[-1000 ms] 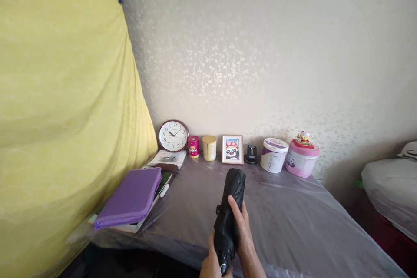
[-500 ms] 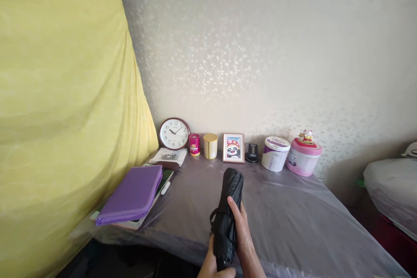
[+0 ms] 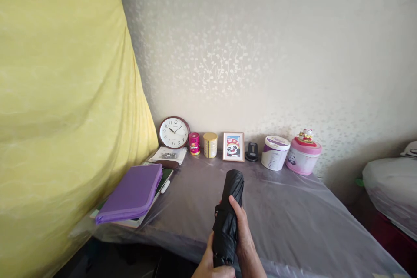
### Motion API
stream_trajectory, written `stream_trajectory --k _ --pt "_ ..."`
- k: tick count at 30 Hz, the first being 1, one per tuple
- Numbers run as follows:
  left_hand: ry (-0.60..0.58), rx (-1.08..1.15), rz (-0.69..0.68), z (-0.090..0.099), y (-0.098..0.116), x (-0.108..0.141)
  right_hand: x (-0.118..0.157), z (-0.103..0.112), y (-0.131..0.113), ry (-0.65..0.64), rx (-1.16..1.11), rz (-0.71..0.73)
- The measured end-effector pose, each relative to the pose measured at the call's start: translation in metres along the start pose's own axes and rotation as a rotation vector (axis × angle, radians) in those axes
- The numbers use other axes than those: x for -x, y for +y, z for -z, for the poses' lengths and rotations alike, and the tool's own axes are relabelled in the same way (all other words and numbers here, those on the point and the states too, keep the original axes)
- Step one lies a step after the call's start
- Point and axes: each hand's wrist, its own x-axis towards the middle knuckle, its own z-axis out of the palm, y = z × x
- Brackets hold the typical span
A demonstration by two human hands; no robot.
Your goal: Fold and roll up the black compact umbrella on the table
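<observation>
A folded black umbrella (image 3: 230,217) is held tilted above the near edge of the covered table. Around its lower end, by the handle, my left hand (image 3: 213,263) is closed. My right hand (image 3: 244,234) grips the right side of the umbrella's middle, its thumb lying along the black fabric. A small strap loop sticks out on the umbrella's left side. The lowest part of the handle is hidden by my left hand and the frame edge.
On the table (image 3: 280,221) a purple folder (image 3: 130,193) lies left. Along the wall stand a clock (image 3: 174,132), pink tin (image 3: 194,143), yellow tin (image 3: 210,145), framed panda picture (image 3: 233,147), black device (image 3: 252,152), white-purple tub (image 3: 275,153) and pink tub (image 3: 302,156). Yellow cloth (image 3: 65,95) hangs left.
My left hand has shifted slightly up and left on the umbrella's lower end. The umbrella has turned a little, and its strap loop looks smaller. My right hand keeps its grip.
</observation>
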Motion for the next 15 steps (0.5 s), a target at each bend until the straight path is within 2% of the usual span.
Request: stream_trajectory --k 2,4,6,9,12,15 --pt "0.092 -0.079 -0.036 -0.002 -0.004 -0.002 -0.001 0.000 -0.003 -0.049 0.048 -0.012" --pt "0.238 -0.294 -0.058 0.000 -0.010 -0.005 -0.003 0.002 -0.003 0.022 0.136 0.049" --pt "0.354 -0.563 -0.015 0.004 -0.017 -0.008 -0.007 0.004 0.000 0.109 0.204 0.106" --pt "0.377 -0.754 0.050 0.010 -0.020 -0.008 -0.011 0.008 0.007 0.130 0.189 0.114" --pt "0.297 -0.547 -0.078 0.012 -0.015 -0.004 -0.010 0.010 0.012 0.107 0.107 0.065" --pt "0.092 -0.153 -0.156 0.008 -0.008 -0.001 -0.007 0.011 0.011 0.064 0.018 -0.009"
